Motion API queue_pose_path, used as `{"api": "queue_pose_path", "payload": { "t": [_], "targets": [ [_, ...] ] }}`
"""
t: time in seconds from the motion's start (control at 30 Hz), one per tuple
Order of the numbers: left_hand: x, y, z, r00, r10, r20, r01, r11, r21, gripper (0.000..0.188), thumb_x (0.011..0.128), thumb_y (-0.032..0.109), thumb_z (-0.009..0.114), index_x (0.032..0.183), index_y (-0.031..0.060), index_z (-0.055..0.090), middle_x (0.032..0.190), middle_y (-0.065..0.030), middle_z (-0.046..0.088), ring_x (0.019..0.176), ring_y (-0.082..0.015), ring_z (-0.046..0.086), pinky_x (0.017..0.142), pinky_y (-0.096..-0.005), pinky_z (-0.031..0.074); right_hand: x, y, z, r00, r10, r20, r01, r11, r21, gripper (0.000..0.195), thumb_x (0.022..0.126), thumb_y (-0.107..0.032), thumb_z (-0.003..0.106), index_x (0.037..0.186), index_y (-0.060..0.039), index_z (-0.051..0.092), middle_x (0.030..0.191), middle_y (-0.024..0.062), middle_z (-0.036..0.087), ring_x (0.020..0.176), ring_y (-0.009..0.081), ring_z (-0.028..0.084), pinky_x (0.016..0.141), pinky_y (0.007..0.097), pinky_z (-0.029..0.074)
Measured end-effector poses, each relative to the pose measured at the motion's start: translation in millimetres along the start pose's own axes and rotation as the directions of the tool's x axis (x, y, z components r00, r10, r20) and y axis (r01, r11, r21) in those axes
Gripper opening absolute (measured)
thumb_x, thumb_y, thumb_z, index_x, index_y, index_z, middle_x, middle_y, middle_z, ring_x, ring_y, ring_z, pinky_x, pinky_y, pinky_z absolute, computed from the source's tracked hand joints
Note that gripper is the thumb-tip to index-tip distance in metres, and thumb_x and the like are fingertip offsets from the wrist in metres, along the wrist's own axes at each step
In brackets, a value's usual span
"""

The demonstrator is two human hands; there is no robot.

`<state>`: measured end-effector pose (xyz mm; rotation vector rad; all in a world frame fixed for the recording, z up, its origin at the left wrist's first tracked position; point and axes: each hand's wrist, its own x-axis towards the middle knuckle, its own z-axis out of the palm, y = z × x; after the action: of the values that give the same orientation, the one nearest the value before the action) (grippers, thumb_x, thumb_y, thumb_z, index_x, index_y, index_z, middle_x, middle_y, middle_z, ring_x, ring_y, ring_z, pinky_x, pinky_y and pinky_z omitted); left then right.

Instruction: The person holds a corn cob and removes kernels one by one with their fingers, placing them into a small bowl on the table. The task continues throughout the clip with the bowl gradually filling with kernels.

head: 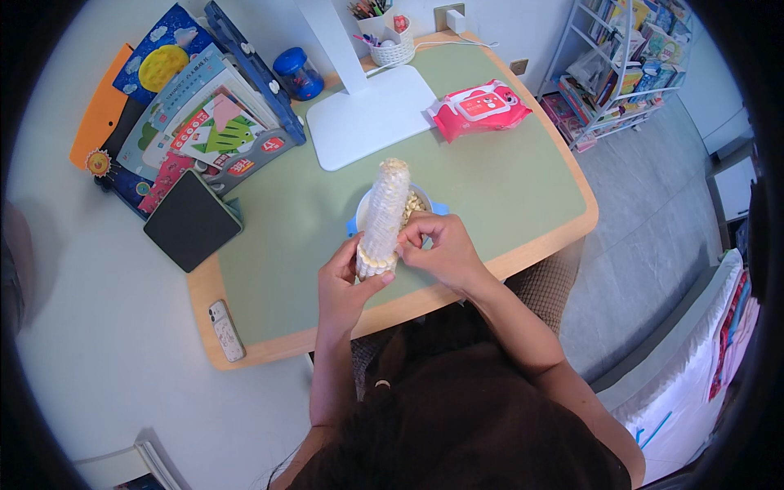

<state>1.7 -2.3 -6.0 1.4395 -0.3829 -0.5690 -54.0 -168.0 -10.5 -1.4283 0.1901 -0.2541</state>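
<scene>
My left hand grips an ear of corn near its lower end and holds it upright, tilted slightly right. Most of the cob is bare; rows of pale kernels still circle the end by my left hand. The thumb and forefinger of my right hand are pinched together against the cob's right side, just above those rows. Whether a kernel is between them is hidden. Behind the corn stands a bowl with blue handles, partly covered by cob and hands. Loose kernels lie inside it.
The green-topped desk has a rounded wooden edge. On it are a white lamp base, pink wipes pack, dark tablet, book rack, phone, blue hourglass-like timer and white pen basket. A bookshelf stands right.
</scene>
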Motion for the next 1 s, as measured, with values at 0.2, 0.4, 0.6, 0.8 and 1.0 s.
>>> {"api": "queue_pose_path", "payload": {
  "t": [0.2, 0.4, 0.6, 0.8, 1.0],
  "targets": [
    [0.4, -4.3, 2.0, 0.998, -0.022, -0.057, 0.018, 0.997, -0.076, 0.056, 0.073, -0.004, 0.069, 0.124, -0.005, 0.049, 0.11, -0.0069, 0.059, 0.099, -0.0126, 0.057, 0.086, -0.0272, 0.046, 8.1, 9.2, -7.1, 1.0, 0.026, 0.002, -0.026, 0.999, 0.02, 0.005, 0.07, -0.005, 0.067, 0.074, -0.0011, 0.067, 0.062, -0.0031, 0.044, 0.06, 0.0053, 0.041, 0.056, 0.0219, 0.036],
    [1.8, -8.1, -9.0, 0.984, -0.027, -0.175, -0.002, 0.987, -0.162, 0.043, 0.079, -0.001, 0.065, 0.12, -0.0029, 0.051, 0.109, -0.0068, 0.059, 0.098, -0.013, 0.057, 0.087, -0.0282, 0.044, 18.3, -12.0, -30.1, 0.991, -0.04, -0.127, 0.034, 0.998, -0.05, 0.006, 0.073, -0.004, 0.068, 0.078, -0.0007, 0.069, 0.061, -0.0026, 0.046, 0.063, 0.0069, 0.044, 0.057, 0.0237, 0.037],
    [1.0, -11.2, -11.4, 0.983, -0.05, -0.177, -0.009, 0.949, -0.316, 0.042, 0.081, 0.004, 0.065, 0.12, -0.0027, 0.051, 0.109, -0.0068, 0.06, 0.102, -0.0136, 0.055, 0.091, -0.0299, 0.041, 22.1, 3.4, -38.8, 0.974, -0.218, -0.058, 0.154, 0.83, -0.536, 0.009, 0.069, -0.007, 0.073, 0.076, -0.0047, 0.07, 0.062, 0.0051, 0.052, 0.066, 0.0186, 0.047, 0.061, 0.0311, 0.041],
    [-0.4, -11.9, -11.9, 0.981, -0.054, -0.184, -0.017, 0.93, -0.366, 0.044, 0.082, 0.006, 0.065, 0.122, -0.0032, 0.049, 0.109, -0.007, 0.059, 0.101, -0.0136, 0.055, 0.091, -0.0298, 0.042, 23.8, 21.1, -36.4, 0.967, -0.256, -0.018, 0.156, 0.642, -0.75, 0.009, 0.065, -0.007, 0.074, 0.073, -0.0087, 0.07, 0.066, 0.0051, 0.055, 0.07, 0.0229, 0.051, 0.063, 0.0345, 0.042],
    [-1.9, -15.0, -13.6, 0.983, -0.07, -0.17, -0.002, 0.92, -0.392, 0.044, 0.082, 0.007, 0.065, 0.122, -0.0036, 0.048, 0.11, -0.0078, 0.059, 0.101, -0.0136, 0.055, 0.091, -0.0294, 0.042, 25.5, 29.5, -33.6, 0.956, -0.293, 0.012, 0.169, 0.518, -0.839, 0.007, 0.063, -0.009, 0.073, 0.069, -0.0094, 0.069, 0.068, 0.0041, 0.056, 0.072, 0.0233, 0.052, 0.069, 0.0364, 0.04]
  ]
}}
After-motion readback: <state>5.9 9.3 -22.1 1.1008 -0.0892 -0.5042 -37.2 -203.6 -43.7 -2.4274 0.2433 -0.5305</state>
